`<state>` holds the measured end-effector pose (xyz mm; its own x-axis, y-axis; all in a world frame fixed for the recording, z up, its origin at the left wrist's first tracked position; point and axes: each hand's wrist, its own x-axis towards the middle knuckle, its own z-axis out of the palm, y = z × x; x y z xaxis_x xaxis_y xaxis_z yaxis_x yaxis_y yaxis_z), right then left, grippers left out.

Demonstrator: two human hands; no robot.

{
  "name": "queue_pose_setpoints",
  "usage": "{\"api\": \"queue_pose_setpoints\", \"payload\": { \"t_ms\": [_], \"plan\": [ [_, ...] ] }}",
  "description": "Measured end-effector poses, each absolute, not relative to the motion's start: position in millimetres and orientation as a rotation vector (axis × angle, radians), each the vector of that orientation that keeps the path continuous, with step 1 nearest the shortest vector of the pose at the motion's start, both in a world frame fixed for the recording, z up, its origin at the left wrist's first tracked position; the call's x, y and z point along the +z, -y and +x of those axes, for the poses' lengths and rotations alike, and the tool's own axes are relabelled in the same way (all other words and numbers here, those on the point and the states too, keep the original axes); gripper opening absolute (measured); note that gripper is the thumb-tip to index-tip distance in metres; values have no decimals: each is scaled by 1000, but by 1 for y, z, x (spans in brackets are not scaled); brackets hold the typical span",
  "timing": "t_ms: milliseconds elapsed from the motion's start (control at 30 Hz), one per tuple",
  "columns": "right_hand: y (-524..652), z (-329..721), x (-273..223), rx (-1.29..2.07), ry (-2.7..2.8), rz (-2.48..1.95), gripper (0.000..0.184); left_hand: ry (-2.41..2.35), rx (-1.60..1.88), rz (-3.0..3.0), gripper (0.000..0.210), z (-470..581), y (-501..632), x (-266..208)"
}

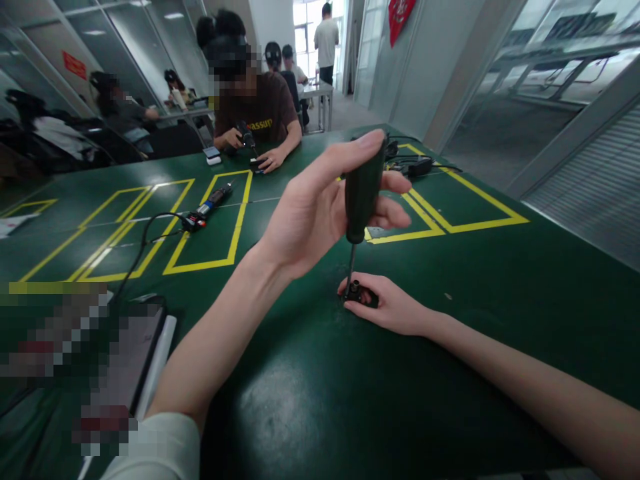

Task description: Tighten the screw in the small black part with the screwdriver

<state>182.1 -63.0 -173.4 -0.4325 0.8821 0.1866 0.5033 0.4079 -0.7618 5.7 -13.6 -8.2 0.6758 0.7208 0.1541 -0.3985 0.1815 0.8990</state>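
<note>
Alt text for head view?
The left hand holds a nearly upright screwdriver, tip down at a small black part held in the right hand, over a green table. Opposite, a co-worker holds a dark tool.

The green table (pixel 500 287) bears yellow tape (pixel 200 266) and a corded tool (pixel 216 199).

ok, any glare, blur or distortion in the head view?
Head view: pale glare on the near tabletop; bright window at the back; wall slanting outward at right, likely lens distortion; blocky pixelation lower left; background soft; screwdriver and small black part by its tip very dark.
</note>
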Motion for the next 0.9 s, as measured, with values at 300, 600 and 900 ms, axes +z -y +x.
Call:
{"api": "queue_pose_setpoints", "payload": {
  "t_ms": [300,600,900],
  "plan": [
    [64,180,-173,875,2081,-1172,16,-316,858,1093,55,5,10,-10],
    [64,179,-175,898,2068,-1168,19,-276,762,1212,60,2,10,-10],
    [63,180,-179,898,2059,-1162,19,-370,788,1154,58,2,10,-6]
  ]
}}
